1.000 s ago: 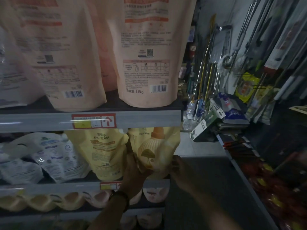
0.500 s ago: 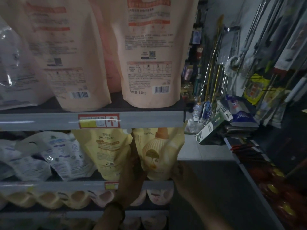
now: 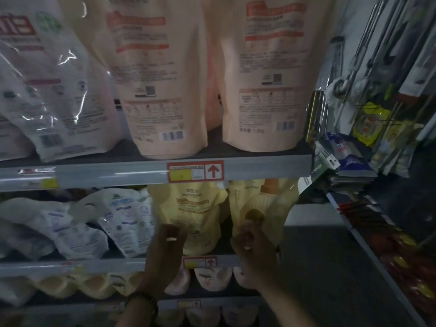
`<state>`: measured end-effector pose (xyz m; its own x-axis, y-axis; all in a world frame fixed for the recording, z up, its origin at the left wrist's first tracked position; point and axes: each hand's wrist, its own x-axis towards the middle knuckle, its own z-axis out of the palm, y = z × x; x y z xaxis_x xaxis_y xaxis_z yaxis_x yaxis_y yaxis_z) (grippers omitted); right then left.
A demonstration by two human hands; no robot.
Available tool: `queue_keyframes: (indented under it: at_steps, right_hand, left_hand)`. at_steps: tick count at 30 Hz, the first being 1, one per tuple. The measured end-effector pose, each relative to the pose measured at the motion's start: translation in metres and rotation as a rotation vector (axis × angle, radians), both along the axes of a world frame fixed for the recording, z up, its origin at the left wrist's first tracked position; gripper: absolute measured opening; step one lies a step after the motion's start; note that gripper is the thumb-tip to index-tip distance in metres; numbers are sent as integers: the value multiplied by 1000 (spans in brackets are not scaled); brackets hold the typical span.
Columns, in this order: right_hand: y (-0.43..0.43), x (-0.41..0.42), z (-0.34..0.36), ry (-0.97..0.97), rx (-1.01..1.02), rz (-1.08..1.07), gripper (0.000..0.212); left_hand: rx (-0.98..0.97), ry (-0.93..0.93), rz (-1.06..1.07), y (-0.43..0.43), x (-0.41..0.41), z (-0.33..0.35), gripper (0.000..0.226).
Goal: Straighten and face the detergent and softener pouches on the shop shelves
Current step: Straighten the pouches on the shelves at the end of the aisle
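Observation:
Two yellow pouches stand on the middle shelf (image 3: 118, 264), the left yellow pouch (image 3: 195, 208) and the right yellow pouch (image 3: 266, 201). Both face forward with a dark gap between them. My left hand (image 3: 165, 251) reaches up from below, and its fingers curl around the lower left edge of the left yellow pouch. My right hand (image 3: 253, 249) has its fingers closed on the lower front of the right yellow pouch. The light is dim and both hands are slightly blurred.
Tall peach pouches (image 3: 266, 79) and a glossy white pouch (image 3: 47, 90) stand on the upper shelf (image 3: 118, 173). White pouches (image 3: 118, 220) lie slumped left of the yellow ones. Rounded pouch tops (image 3: 94, 284) fill the lower shelf. Mops and brooms (image 3: 354, 67) hang across the aisle floor (image 3: 318, 267).
My left hand moved from the gap between the yellow pouches to the left pouch's lower left edge. My right hand came in from the right onto the right pouch's front.

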<state>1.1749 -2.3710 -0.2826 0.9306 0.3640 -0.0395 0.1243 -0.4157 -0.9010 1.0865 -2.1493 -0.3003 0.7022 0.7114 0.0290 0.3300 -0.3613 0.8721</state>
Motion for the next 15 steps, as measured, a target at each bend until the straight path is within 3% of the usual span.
queue_keyframes:
  at_steps: [7, 11, 15]
  right_hand:
    - [56, -26, 5, 3, 162, -3, 30]
    - [79, -44, 7, -43, 151, 10, 58]
    - [94, -55, 15, -46, 127, -10, 67]
  left_hand:
    - [-12, -162, -112, 45, -9, -3, 65]
    - [-11, -224, -215, 58, -12, 4, 67]
    - [95, -226, -281, 61, -12, 13, 57]
